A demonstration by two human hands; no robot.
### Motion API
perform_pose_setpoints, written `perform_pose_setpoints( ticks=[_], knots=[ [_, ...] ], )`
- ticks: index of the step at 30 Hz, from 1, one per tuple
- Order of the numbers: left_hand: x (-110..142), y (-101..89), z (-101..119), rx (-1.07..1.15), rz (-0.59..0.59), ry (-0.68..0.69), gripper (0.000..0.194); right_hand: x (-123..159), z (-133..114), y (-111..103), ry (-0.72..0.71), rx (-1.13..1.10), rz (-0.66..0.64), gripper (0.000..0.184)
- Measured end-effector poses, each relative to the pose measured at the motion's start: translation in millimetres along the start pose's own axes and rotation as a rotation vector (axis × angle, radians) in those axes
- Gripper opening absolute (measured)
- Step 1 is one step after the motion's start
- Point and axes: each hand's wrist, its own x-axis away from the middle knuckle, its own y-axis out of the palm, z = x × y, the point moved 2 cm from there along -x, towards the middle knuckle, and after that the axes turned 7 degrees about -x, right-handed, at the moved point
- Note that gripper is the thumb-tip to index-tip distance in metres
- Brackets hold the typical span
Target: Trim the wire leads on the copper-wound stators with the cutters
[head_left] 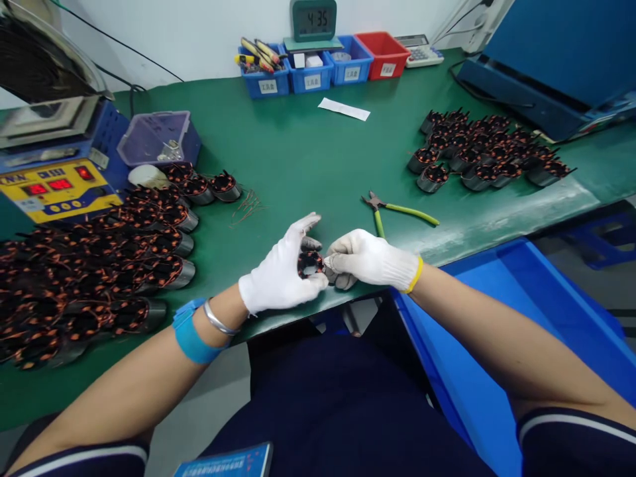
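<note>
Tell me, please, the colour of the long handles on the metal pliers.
The long plier handles are yellow-green, showing best in the head view.

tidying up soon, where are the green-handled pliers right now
In the head view, the green-handled pliers lie on the bench right of centre, just beyond the gloved right hand.
</note>
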Motion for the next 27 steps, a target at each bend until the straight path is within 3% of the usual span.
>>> perform_pose_setpoints(
  ticks=[5, 8, 10, 11, 13, 16, 18, 20, 21, 23, 24, 25, 27],
  knots=[
    [-0.3, -19.3, -4.0, 0.402, -0.044, -0.207, 0.063, 18.6, 12.8, 3.8, -0.169, -0.088, 0.115, 0.017],
    [5.4, -18.4, 4.6, 0.487, -0.361, -0.395, 0.06, 27.5, 17.0, 5.8, -0.233, -0.162, 0.123, 0.017],
    [10.1, -15.1, 13.3, 0.503, -0.466, -0.428, 0.055, 31.0, 19.1, 7.0, -0.25, -0.214, 0.098, 0.019],
    [11.4, -13.9, 17.2, 0.506, -0.428, -0.391, 0.055, 31.9, 20.5, 7.4, -0.247, -0.26, 0.087, 0.02],
    [13.2, -13.0, 23.5, 0.486, -0.24, -0.215, 0.056, 32.2, 23.6, 7.8, -0.241, -0.377, 0.078, 0.021],
    [19.8, -15.4, 30.6, 0.304, 0.082, 0.207, 0.04, 31.5, 28.6, 7.9, -0.228, -0.533, 0.095, 0.021],
    [27.2, -16.7, 34.5, 0.138, 0.203, 0.458, 0.019, 32.8, 30.3, 8.4, -0.216, -0.558, 0.103, 0.021],
    [32.6, -17.6, 36.4, 0.093, 0.285, 0.58, 0.009, 36.9, 28.5, 8.8, -0.225, -0.494, 0.102, 0.022],
    [33.2, -18.9, 36.2, 0.142, 0.358, 0.566, 0.014, 39.9, 25.8, 8.8, -0.249, -0.417, 0.105, 0.022],
    [29.0, -21.1, 32.6, 0.326, 0.479, 0.36, 0.026, 46.9, 17.1, 8.3, -0.359, -0.163, 0.142, 0.023],
    [24.5, -20.5, 29.7, 0.429, 0.443, 0.179, 0.033, 50.3, 11.7, 8.1, -0.443, -0.006, 0.173, 0.022],
    [19.4, -17.5, 26.9, 0.514, 0.28, -0.03, 0.042, 53.2, 6.4, 8.4, -0.53, 0.147, 0.206, 0.021],
    [14.5, -8.4, 24.7, 0.606, -0.251, -0.38, 0.062, 56.0, -1.3, 10.0, -0.653, 0.371, 0.263, 0.019]
  ],
)
